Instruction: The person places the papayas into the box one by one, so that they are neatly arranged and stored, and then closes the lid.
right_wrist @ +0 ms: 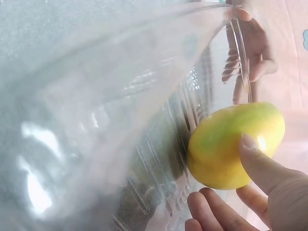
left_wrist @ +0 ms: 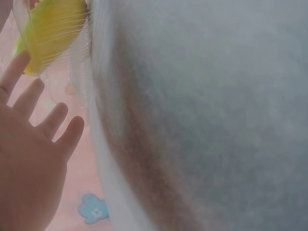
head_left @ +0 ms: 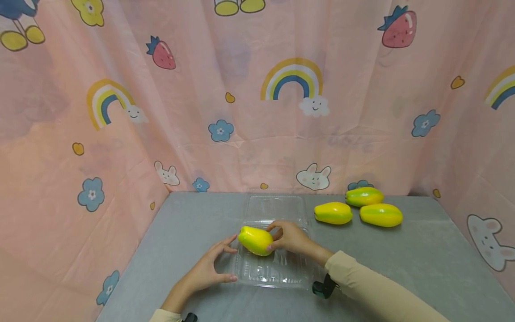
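Note:
A clear plastic clamshell box [head_left: 277,273] lies on the table with its lid [head_left: 275,209] folded back, away from me. Over the left part of its base is a yellow-green papaya [head_left: 254,240]. My right hand [head_left: 291,238] holds the papaya by its right end, and the right wrist view shows the thumb lying on the papaya [right_wrist: 236,144] with fingers on its other side. To the left of the box is my left hand [head_left: 209,266], fingers spread and thumb apart. Its fingertips are close to the papaya and the box's left edge; whether they touch cannot be told.
Three more papayas lie at the back right of the grey table [head_left: 173,250]: one nearest the box [head_left: 333,213], another behind [head_left: 365,197], and a third farther right [head_left: 381,215]. A pink patterned curtain [head_left: 249,156] surrounds the table's back and sides.

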A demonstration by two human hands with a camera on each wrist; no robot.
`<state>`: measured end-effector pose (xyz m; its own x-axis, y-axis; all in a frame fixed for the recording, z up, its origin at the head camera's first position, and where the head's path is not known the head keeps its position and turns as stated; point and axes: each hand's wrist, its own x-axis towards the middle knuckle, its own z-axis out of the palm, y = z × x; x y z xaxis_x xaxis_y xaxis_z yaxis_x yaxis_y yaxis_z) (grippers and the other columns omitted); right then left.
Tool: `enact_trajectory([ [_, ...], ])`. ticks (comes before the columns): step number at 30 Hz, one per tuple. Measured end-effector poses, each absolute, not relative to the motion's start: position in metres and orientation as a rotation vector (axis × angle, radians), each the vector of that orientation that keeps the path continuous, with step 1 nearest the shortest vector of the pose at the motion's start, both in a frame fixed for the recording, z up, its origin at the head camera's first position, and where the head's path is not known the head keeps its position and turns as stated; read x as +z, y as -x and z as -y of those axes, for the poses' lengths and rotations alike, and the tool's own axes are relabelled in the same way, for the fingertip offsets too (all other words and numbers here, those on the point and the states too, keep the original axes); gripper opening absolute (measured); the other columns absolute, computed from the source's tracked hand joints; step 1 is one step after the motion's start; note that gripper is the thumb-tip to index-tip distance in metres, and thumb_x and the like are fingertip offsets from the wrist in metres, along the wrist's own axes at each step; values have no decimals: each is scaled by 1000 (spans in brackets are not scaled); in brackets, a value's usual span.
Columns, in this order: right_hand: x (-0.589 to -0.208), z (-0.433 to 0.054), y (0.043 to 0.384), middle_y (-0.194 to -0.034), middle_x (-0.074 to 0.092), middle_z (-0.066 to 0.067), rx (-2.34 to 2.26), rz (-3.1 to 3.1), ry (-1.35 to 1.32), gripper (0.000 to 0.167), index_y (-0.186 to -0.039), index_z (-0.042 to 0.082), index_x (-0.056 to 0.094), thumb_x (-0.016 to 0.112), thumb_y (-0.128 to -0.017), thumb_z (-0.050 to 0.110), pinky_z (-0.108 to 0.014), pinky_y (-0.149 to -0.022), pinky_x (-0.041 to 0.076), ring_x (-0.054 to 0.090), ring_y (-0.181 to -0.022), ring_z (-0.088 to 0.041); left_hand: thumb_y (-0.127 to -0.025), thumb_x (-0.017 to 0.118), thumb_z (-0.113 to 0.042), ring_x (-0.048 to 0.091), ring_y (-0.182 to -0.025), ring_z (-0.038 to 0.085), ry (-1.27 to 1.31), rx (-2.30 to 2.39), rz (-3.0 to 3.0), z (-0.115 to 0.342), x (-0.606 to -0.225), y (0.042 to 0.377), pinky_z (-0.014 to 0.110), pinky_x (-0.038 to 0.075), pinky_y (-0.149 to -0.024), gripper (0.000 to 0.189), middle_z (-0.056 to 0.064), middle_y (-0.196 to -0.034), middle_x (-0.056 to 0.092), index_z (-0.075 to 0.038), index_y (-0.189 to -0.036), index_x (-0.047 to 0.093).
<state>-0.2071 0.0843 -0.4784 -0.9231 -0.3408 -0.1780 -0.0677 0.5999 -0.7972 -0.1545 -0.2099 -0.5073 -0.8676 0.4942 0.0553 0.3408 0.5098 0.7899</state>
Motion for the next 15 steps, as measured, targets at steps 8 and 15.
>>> enact_trajectory([
  [8,-478,-87,207,-109,73,-8,-1252,-2509,366,54,-119,16,66,88,-72,28,-42,-82,61,71,-94,-20,-71,88,-38,25,-153,31,-711,1278,-2579,210,-507,154,65,25,-119,65,-3,-165,29,-20,-126,59],
  [15,-478,-90,208,-105,75,-11,-1271,-2490,408,54,-118,13,66,89,-71,27,-40,-80,61,72,-95,-22,-70,88,-37,24,-153,30,-722,1281,-2571,210,-508,155,63,23,-121,64,-4,-165,29,-20,-125,60],
])
